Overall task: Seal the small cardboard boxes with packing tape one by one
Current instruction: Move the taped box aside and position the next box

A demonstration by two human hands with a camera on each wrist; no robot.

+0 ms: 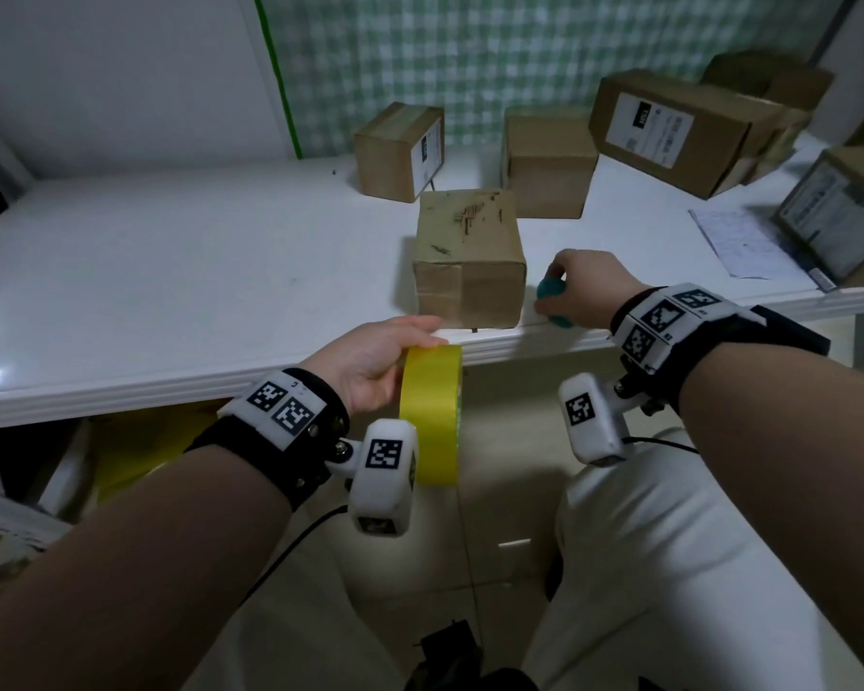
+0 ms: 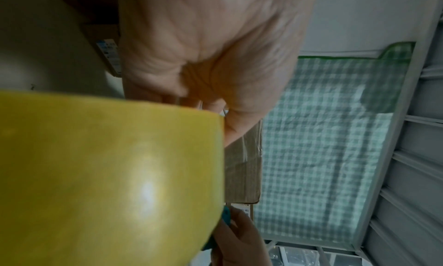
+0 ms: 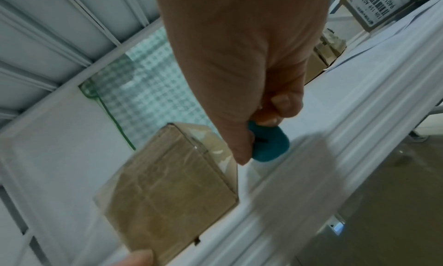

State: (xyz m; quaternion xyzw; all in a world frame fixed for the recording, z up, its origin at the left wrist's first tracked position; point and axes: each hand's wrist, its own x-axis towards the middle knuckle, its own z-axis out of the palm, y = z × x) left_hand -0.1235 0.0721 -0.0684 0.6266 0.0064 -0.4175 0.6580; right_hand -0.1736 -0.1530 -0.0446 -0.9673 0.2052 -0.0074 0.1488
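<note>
My left hand (image 1: 370,359) grips the yellow tape roll (image 1: 432,413) just off the desk (image 1: 170,271) edge, ready to dispense onto the small cardboard box (image 1: 470,259) at centre, while my right hand (image 1: 582,291) fingers close on a teal cutter (image 1: 552,296), presumably for trimming.

Table (image 1: 170,271) left half open; boxes (image 1: 549,162) crowd back-right, prob. blocking reach.

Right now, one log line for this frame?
left hand: holds yellow tape roll at table edge | right hand: grips teal object on table beside nearest box | tape: not yet applied
</note>
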